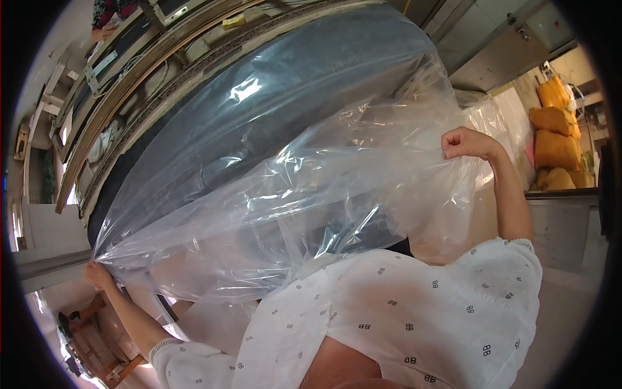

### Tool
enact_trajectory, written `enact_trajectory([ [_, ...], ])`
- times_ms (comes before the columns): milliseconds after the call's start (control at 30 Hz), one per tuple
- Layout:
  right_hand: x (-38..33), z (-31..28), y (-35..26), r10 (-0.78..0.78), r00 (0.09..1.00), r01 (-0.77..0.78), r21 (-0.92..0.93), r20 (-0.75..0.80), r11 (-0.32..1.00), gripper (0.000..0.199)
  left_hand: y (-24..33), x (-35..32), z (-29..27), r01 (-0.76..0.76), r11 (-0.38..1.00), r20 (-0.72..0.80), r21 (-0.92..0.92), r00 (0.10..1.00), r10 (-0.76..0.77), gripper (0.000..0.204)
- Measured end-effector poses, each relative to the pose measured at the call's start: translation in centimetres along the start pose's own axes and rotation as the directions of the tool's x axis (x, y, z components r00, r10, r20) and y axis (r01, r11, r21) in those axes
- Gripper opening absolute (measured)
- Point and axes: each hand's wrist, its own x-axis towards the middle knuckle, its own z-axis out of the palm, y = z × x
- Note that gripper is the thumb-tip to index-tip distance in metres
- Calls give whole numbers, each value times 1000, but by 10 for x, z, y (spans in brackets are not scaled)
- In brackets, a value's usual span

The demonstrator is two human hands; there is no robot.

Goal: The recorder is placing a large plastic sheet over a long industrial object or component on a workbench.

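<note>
A large sheet of clear plastic film (pixel 278 175) stretches between my two hands, creased and shiny. My left hand (pixel 98 275) is closed on its gathered corner at the far left, where the folds run together. On the right, my right hand (pixel 468 143) pinches the film's edge in a closed grip, arm raised and bent. Part of the sheet lies over a dark table surface (pixel 188 123); the nearer part hangs loosely in front of my body. Through the film the dark surface shows only dimly.
Beyond the dark surface runs a long frame of rails (pixel 123 97) with cables. A small yellow object (pixel 233 22) rests there. Stacked orange bundles (pixel 556 139) are at the right, a wooden stool or chair (pixel 97 340) at lower left. Another person's hand (pixel 103 31) shows at top left.
</note>
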Motion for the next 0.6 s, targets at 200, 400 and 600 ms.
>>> enact_trajectory([
  [200,-2,-45,-53,-241,956,283,733,-166,618,13,-31,5,3,-92,991,-121,93,987,103,25],
  [400,61,-94,-198,-527,622,347,-399,-580,849,13,-20,-4,-6,82,997,-42,-9,996,-82,25],
  [600,208,-140,-167,-803,332,542,-596,-495,592,20,-9,3,-3,178,981,42,-74,984,-175,29],
])
